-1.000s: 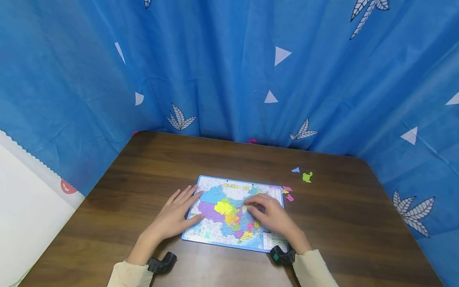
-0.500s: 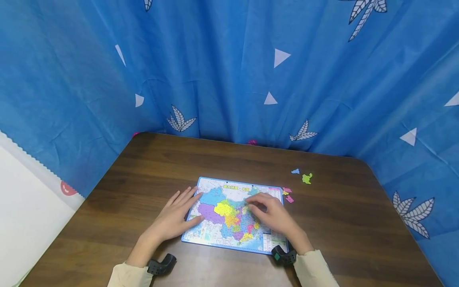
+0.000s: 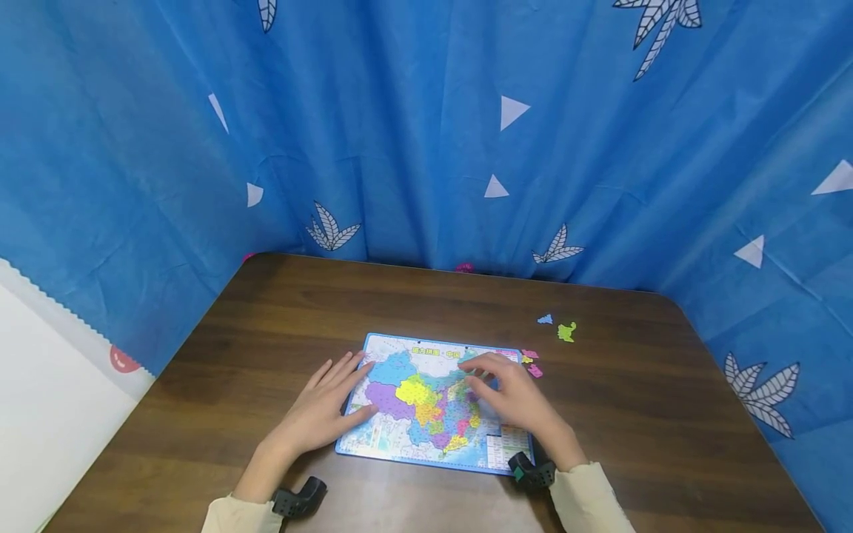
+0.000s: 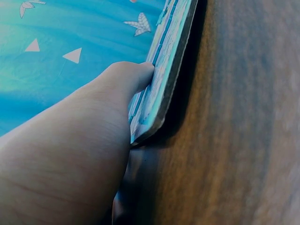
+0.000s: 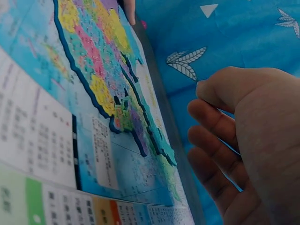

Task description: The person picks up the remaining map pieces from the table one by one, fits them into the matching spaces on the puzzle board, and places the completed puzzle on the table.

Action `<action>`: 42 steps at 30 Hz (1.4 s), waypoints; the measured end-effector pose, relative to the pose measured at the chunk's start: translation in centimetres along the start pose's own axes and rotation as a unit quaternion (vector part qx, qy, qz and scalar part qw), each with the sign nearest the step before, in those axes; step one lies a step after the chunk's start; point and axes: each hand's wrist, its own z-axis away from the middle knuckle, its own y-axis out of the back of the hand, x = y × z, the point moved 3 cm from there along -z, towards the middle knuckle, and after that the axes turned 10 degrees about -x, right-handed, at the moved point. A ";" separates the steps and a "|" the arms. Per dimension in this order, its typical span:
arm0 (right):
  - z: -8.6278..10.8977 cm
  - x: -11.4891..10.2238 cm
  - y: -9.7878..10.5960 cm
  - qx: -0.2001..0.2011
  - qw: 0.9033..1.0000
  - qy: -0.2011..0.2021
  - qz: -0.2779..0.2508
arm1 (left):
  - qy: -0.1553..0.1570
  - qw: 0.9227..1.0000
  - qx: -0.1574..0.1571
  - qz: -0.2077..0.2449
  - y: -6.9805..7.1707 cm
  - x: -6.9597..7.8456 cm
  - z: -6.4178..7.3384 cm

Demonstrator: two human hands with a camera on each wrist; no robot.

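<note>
The left hand (image 3: 323, 411) is spread at the edge of the map board (image 3: 400, 442), which extends beneath the right hand (image 3: 516, 392); a green piece (image 3: 566, 332) lies beyond the right hand. Left wrist view: thumb contacts board. Right wrist view: fingers loosely bent, gripping nothing visible.

Blue curtain (image 3: 413, 111) hanging in folds behind a brown wood-grain table (image 3: 633, 414) with rounded far corners, printed with white triangles (image 3: 513, 112) and dark-outlined leaves (image 3: 558, 246), plus white area (image 3: 53, 400) at frame left, red patch (image 3: 123, 360) near its edge, pink spot (image 3: 464, 268) at the table's far side.
</note>
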 end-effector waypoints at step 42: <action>2.6 5.1 5.5 0.071 0.994 -0.077 0.007 | -0.015 1.000 0.012 -0.002 0.2 0.3 0.1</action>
